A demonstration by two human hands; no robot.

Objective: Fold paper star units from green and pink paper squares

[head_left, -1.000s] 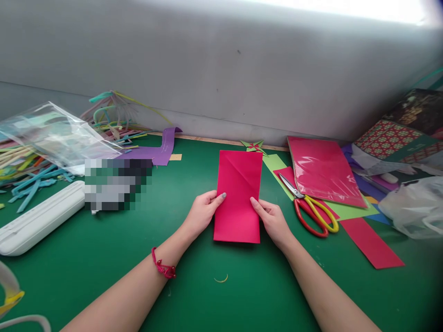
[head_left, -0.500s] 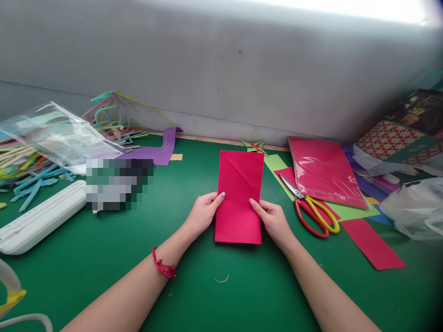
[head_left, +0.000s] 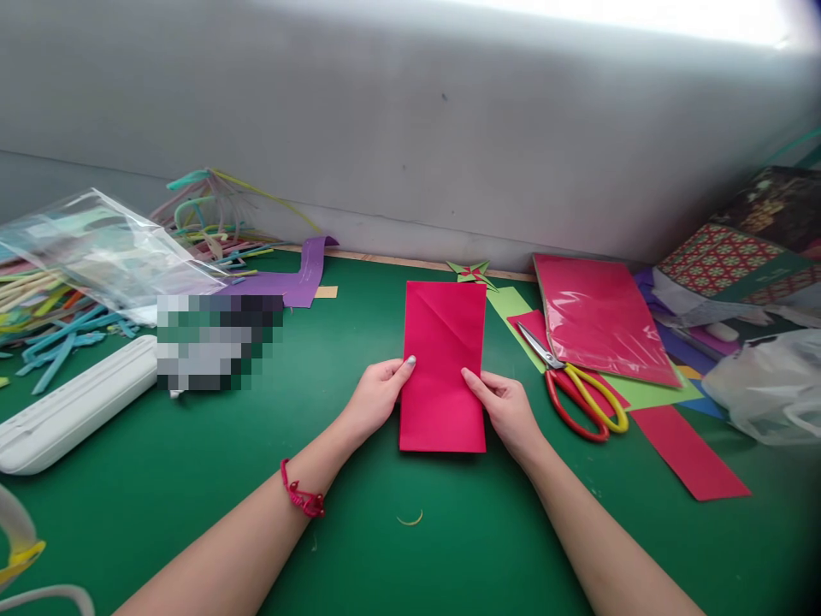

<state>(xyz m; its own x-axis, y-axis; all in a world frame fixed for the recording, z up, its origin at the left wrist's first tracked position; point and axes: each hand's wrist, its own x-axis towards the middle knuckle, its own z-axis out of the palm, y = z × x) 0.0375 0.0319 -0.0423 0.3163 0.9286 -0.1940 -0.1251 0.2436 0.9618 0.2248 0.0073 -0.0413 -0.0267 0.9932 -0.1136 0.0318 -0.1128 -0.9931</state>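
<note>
A folded sheet of red paper (head_left: 444,368) is held upright between my two hands, over the green tabletop. A faint diagonal crease runs across its upper half. My left hand (head_left: 380,389) pinches the paper's left edge, thumb on the front and fingers behind. On the opposite edge, my right hand (head_left: 505,402) grips it the same way, a little lower. The fingertips behind the paper are hidden. To the right of my right hand lie scissors (head_left: 570,381) with one red and one yellow handle, slightly apart, on red and green paper pieces.
A wrapped pack of red paper (head_left: 606,316) and a red strip (head_left: 689,452) lie right, beside a plastic bag (head_left: 770,385). A green-and-red paper star (head_left: 473,273) sits behind. Left are a white elongated device (head_left: 80,406), purple paper (head_left: 269,289) and colourful strips (head_left: 61,342).
The red paper has tilted very slightly, its lower edge shifting a touch right. Both hands keep their hold in almost the same place.
</note>
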